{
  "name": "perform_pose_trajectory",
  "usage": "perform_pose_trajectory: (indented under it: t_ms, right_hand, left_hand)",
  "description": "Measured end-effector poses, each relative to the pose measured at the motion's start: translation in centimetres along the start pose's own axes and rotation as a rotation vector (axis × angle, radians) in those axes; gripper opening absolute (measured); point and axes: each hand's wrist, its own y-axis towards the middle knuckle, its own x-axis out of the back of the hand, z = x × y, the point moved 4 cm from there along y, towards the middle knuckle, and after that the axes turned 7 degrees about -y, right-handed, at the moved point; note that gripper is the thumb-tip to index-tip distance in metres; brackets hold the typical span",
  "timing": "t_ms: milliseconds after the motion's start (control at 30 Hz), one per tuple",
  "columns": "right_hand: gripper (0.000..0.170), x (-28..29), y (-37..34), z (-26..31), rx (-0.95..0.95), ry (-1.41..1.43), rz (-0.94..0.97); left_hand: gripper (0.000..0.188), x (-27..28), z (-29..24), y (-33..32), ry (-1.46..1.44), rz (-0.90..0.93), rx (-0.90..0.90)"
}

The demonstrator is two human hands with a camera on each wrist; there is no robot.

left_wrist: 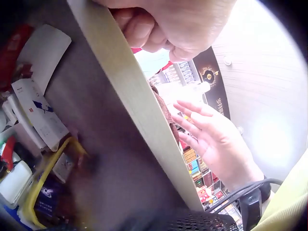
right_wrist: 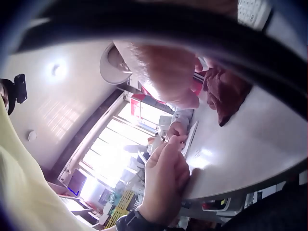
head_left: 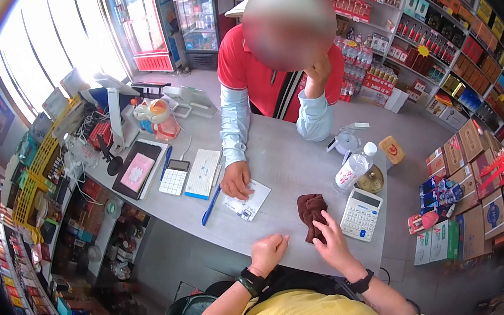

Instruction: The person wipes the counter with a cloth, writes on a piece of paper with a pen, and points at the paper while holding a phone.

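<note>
My left hand (head_left: 268, 254) rests at the near edge of the grey counter (head_left: 280, 182), its fingers curled in with nothing between them. In the right wrist view, the same hand (right_wrist: 167, 178) shows a folded fist with the thumb on top. My right hand (head_left: 337, 247) has its fingers spread, the fingertips right by a crumpled dark brown cloth (head_left: 311, 205). The left wrist view shows that right hand (left_wrist: 219, 139) with fingers extended and nothing gripped. A white calculator (head_left: 364, 212) lies to the right of the cloth. Across the counter, another person's hand (head_left: 237, 180) rests on a printed paper (head_left: 257, 202).
A blue pen (head_left: 211, 207), a white box (head_left: 204, 172), a second calculator (head_left: 175, 177) and a pink notebook (head_left: 139, 171) lie on the left. A water bottle (head_left: 356, 167) stands at the right beside a round metal dish (head_left: 370, 180). Stocked shelves and cartons surround the counter.
</note>
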Motion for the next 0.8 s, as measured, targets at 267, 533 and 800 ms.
perform_pose_trajectory:
  t_ms: [267,533,800]
  right_hand:
    - [0.015,1.8,-4.4,-4.6,-0.42,0.296,-0.156]
    - [0.032,0.0,-6.5,-7.2,-0.569,0.344,-0.192]
    - [0.033,0.3,-6.6,-7.2,-0.591,0.365,-0.188]
  left_hand:
    - [0.034,1.7,1.5,0.6,-0.027,0.074,0.004]
    - [0.034,2.6,1.5,1.5,0.039,0.07,-0.103]
    - [0.032,2.3,1.3,1.2,0.106,0.093,-0.123]
